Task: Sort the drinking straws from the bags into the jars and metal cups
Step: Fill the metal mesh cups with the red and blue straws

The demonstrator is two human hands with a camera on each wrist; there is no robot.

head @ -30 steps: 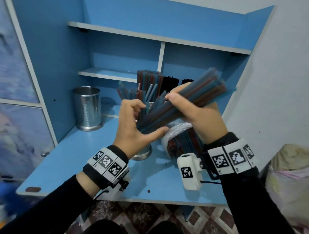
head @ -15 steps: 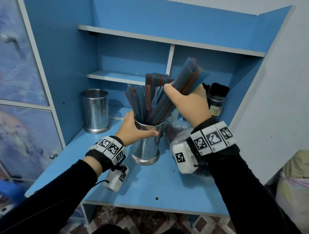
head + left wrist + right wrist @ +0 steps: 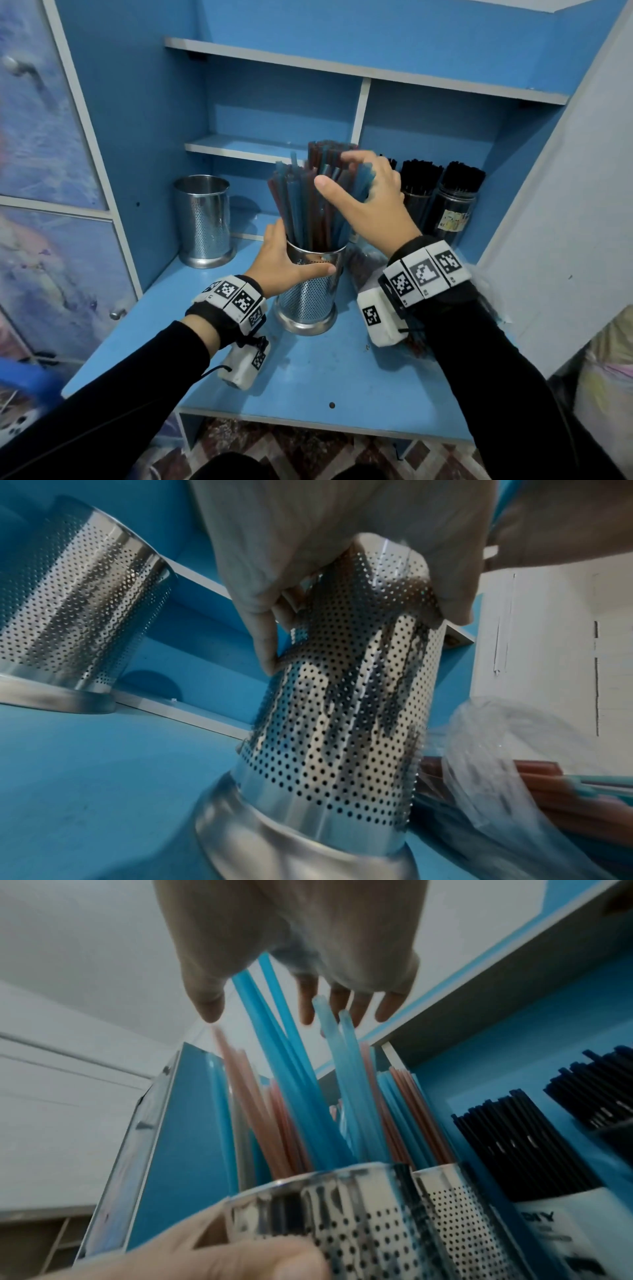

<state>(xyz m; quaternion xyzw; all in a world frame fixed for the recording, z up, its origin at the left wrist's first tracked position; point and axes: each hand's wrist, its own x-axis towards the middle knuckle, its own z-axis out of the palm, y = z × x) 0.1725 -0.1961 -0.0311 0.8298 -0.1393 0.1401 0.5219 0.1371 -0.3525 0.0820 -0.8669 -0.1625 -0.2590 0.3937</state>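
We see the left hand [image 3: 284,263] with its grip wrapped round the rim of the perforated metal cup [image 3: 310,294], which stands upright at the middle of the blue tabletop [image 3: 308,373]. The blue and red straws [image 3: 308,202] stand loose inside it. The right hand [image 3: 366,202] is spread wide over their tops, holding nothing. A second metal cup [image 3: 204,222] stands at ten o'clock; jars of black straws [image 3: 442,202] at two o'clock; a plastic bag [image 3: 507,772] just beside the held cup.
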